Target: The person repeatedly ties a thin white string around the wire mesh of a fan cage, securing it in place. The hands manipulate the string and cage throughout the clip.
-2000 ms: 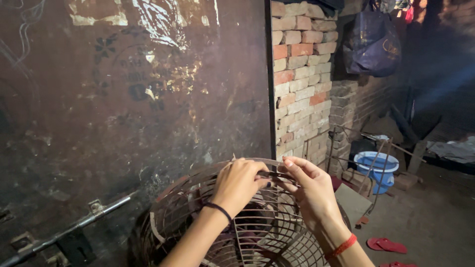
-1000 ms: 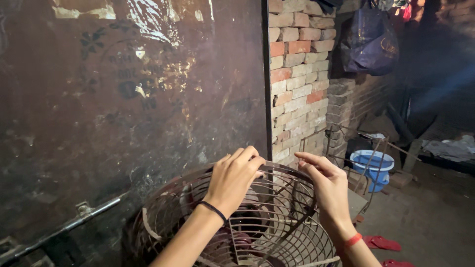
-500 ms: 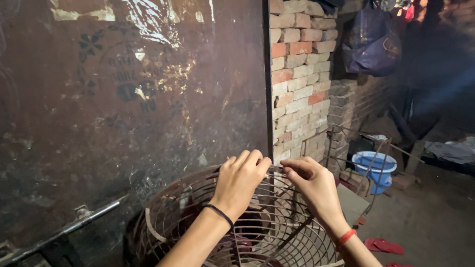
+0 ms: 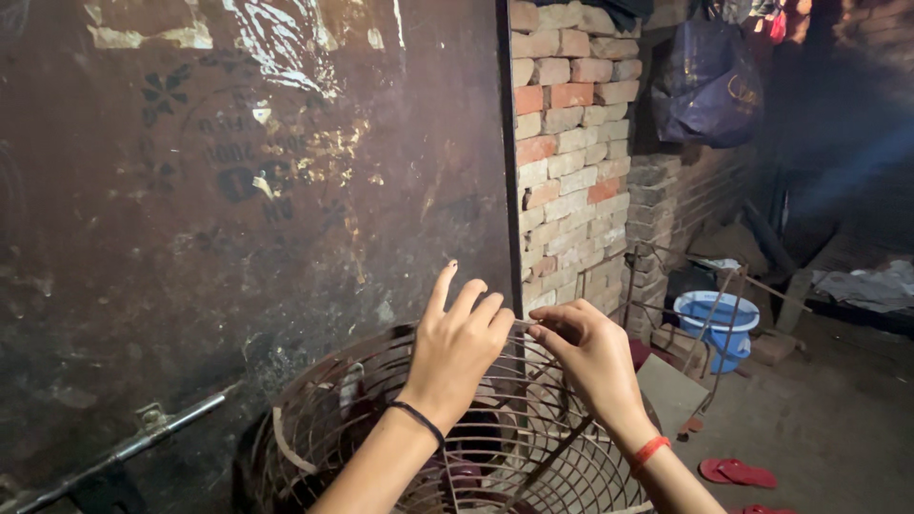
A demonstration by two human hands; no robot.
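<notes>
Two hands, the left hand and the right hand, over one rusty wire fan guard. One blue bucket, one dark bag hanging on the brick wall, and two red sandals on the floor.

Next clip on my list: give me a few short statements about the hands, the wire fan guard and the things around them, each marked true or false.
1. Both hands meet at the top rim of the rusty round wire fan guard. True.
2. The left hand wears a red band at the wrist. False: it wears a thin black band; the red band is on the right hand.
3. A blue plastic tub stands on the ground by the brick wall. True.
4. A dark bag lies on the floor. False: it hangs high against the wall.
5. A red sandal lies on the ground to the right. True.
</notes>
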